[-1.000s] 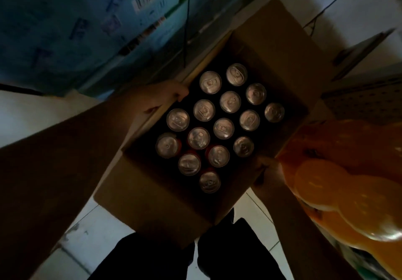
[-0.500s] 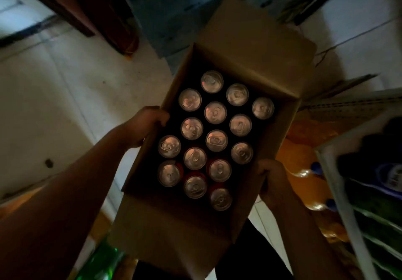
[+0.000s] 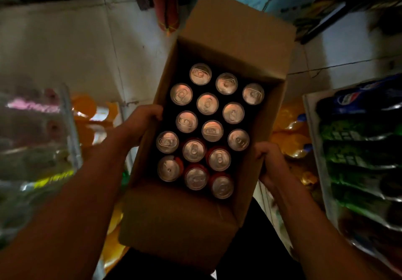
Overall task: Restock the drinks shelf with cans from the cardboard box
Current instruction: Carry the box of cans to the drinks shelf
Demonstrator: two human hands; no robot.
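An open cardboard box (image 3: pixel 174 214) is held up in front of me, its flaps folded out. Inside stand several red cans (image 3: pixel 207 103) with silver tops, packed in rows of three. My left hand (image 3: pixel 141 123) grips the box's left wall, fingers curled over the rim. My right hand (image 3: pixel 269 162) grips the right wall near the closer end, thumb on the rim. The room is dim.
A rack of bottled drinks (image 3: pixel 359 144) with blue and green labels stands at the right. Orange soda bottles (image 3: pixel 291 147) lie low beside it. More packed bottles (image 3: pixel 37 140) are blurred at the left. A pale tiled floor (image 3: pixel 76 51) lies beyond.
Both hands have carried the box while the view swung round. The blue cartons slid out to the top right, and drink racks came into view on both sides.
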